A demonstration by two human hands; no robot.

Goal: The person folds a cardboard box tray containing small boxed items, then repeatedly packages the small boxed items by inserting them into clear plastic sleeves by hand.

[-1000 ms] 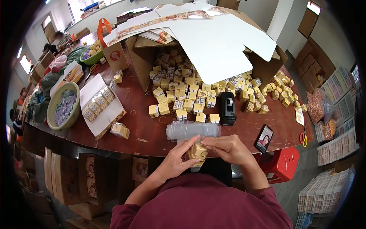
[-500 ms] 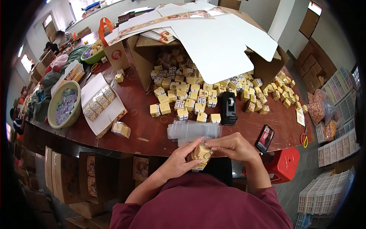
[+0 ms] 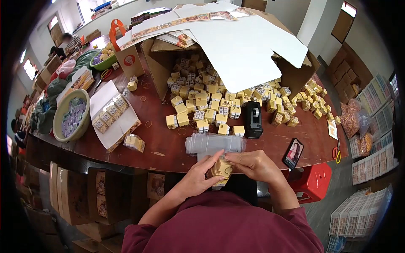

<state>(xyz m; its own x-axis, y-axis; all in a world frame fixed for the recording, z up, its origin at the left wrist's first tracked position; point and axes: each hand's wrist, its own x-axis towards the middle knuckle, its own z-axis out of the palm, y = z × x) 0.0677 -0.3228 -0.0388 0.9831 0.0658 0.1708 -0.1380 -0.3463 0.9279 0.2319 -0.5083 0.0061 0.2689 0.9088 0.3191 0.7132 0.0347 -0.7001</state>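
My left hand (image 3: 199, 176) is wrapped round a small yellow packet of boxes (image 3: 221, 169) in clear film, held at the table's front edge. At the packet's top end, my right hand (image 3: 253, 163) has its fingers pinched together; what lies between them is too small to make out. Just beyond my hands lies a stack of clear plastic sleeves (image 3: 215, 143). A black tape dispenser (image 3: 253, 120) stands behind them to the right. Many small yellow boxes (image 3: 202, 101) spill from an open cardboard box (image 3: 153, 69) on the table.
A phone (image 3: 293, 154) and scissors (image 3: 336, 154) lie at the right. Leftward are a wrapped packet (image 3: 134, 143), a white card (image 3: 103, 95) with a row of boxes, and a basin (image 3: 58, 118). A red stool (image 3: 314, 182) stands below. A person (image 3: 72, 41) sits far back left.
My left hand and the packet have shifted slightly, and the packet's tilt has changed a little. My right hand stays at its top end. The phone's picture differs.
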